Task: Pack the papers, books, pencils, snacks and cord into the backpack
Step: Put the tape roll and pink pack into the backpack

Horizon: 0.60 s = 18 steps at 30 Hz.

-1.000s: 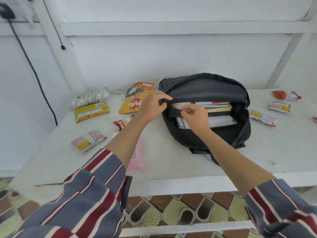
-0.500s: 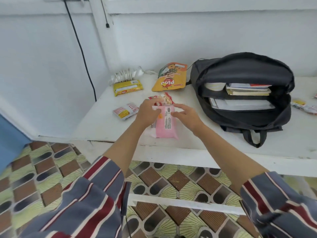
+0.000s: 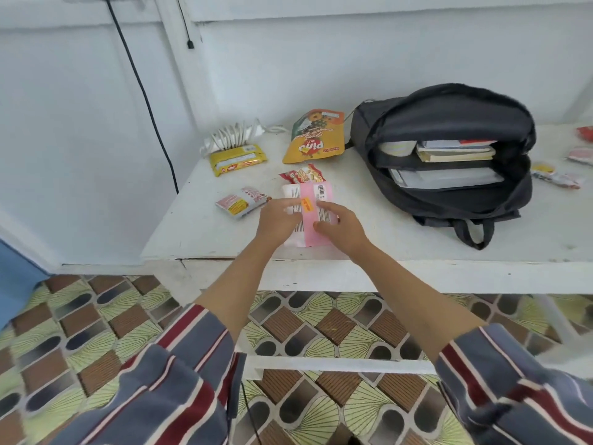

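Observation:
The black backpack (image 3: 449,107) lies open on the white table (image 3: 401,242), with books (image 3: 455,150) and papers (image 3: 446,179) inside. My left hand (image 3: 279,221) and right hand (image 3: 341,226) hold a pink snack packet (image 3: 313,200) by its two sides near the table's front edge. A red snack packet (image 3: 303,175) touches its far end. An orange pouch (image 3: 316,136), a yellow packet (image 3: 237,159), a small white-and-yellow packet (image 3: 240,203) and the coiled white cord (image 3: 231,136) lie to the left of the bag.
More snack packets (image 3: 556,178) lie to the right of the backpack, by the frame's edge. A black cable (image 3: 141,91) hangs down the white wall on the left. Patterned floor tiles show below the table.
Both hands left the backpack's opening and came left to the pink packet. My view swung left and down, so the bag now sits on the right.

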Motion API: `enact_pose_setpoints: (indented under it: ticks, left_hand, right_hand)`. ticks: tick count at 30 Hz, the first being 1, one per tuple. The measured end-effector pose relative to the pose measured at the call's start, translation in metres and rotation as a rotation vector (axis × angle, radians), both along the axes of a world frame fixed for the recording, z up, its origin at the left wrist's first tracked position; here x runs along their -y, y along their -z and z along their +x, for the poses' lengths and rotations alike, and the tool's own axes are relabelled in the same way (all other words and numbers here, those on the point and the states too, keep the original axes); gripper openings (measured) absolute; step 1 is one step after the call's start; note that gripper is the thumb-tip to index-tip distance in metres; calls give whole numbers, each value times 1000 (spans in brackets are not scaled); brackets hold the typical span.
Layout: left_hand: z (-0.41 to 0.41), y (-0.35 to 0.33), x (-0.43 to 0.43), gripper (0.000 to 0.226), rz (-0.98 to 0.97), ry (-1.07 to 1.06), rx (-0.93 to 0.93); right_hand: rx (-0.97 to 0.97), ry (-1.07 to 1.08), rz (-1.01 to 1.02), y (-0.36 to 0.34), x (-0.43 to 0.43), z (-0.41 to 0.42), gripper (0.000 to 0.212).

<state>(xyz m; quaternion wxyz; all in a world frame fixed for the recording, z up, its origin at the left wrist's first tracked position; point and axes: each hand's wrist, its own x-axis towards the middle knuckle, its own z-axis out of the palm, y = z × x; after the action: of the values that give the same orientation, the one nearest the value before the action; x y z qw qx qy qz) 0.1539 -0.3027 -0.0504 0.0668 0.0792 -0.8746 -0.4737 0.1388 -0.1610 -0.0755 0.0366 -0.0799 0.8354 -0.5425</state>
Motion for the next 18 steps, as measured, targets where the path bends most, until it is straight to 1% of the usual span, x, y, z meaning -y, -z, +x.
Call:
enact_pose_setpoints:
  ticks: [4,9,12,14,16,18]
  left_hand:
    - [3,-13,-4,38,75,20,-75]
    - [-5,-40,-22,37,62,76,-141]
    - [-15,-56,-47,36,27,130,-195]
    - [-26,-63,-66,36,18,167,-196]
    - [-37,-67,-86,37,17,214,-174]
    - [-50,-67,-107,38,13,237,-144]
  right_hand:
    - [-10,30,-184,-12,-8,4,47]
    - [-38,28,-310,-39,-35,1,42]
    - [-13,68,-382,-51,-60,-7,41]
    - [24,96,-432,-57,-80,-14,40]
    - [64,138,-439,-64,-101,-21,40]
    - [90,175,-393,-68,-123,-31,42]
